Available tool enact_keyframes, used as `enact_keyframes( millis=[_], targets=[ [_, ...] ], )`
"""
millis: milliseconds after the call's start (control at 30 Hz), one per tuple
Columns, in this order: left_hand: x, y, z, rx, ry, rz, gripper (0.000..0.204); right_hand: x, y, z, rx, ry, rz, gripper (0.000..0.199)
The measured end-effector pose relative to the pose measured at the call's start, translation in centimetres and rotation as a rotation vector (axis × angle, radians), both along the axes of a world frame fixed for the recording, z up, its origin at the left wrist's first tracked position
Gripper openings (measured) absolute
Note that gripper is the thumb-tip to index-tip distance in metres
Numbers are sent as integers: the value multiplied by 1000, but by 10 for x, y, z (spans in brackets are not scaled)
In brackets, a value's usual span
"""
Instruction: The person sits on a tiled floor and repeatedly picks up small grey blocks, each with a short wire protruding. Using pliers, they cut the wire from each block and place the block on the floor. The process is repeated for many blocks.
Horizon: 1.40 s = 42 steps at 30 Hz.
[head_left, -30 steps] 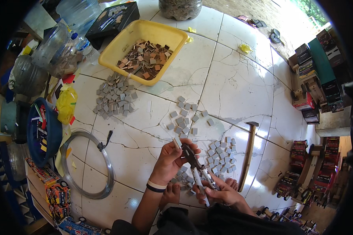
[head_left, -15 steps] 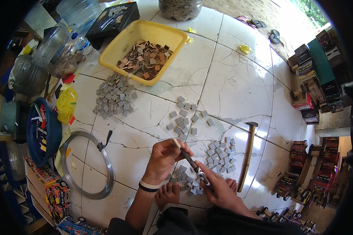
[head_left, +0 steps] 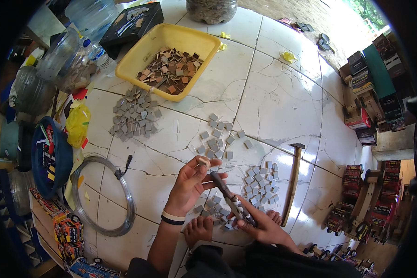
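White floor tiles (head_left: 282, 102), cracked in places, carry everything we work with, and we sit on them with bare toes (head_left: 200, 228) showing at the lower edge. Our left hand (head_left: 190, 183) pinches a small pale square piece (head_left: 204, 162) at its fingertips, fingers closed on it, just above a scatter of grey squares (head_left: 259, 183). Our right hand (head_left: 259, 222) is wrapped shut around the handles of pliers (head_left: 227, 197), whose nose points up toward the left hand; whether the nose already touches the piece we cannot quite tell at this size.

To do this well, we judge it best to hold the piece steady and flat at the fingertips, bring the pliers' nose squarely onto its edge, and squeeze gently so it does not crack or flick away into the pile. Keeping both hands low over the floor would help.

A hammer (head_left: 293, 180) lies just right of the grey squares. Farther off sit a yellow tub (head_left: 139, 60) of brown pieces, another grey heap (head_left: 133, 116) and a coil of wire (head_left: 102, 194).
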<state>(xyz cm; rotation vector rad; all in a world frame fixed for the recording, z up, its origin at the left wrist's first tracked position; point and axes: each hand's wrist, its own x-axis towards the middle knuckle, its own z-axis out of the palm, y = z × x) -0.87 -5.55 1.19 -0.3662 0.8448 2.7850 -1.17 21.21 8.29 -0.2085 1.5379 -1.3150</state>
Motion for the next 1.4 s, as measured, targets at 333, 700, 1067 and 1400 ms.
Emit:
enact_keyframes(
  millis=[333,700,1067,1400],
  targets=[
    [9,42,-14,137,101,221,18,7,-2,-14,-240,-444,-246,81],
    [13,49,-19,112,76,221,21,20,6,-31,-136,-466,-265,73],
    [12,51,-18,131,74,251,21,17,2,-20,-190,-533,-347,78],
    [14,52,-30,150,69,215,21,24,-19,-19,206,-323,-187,24]
  ],
)
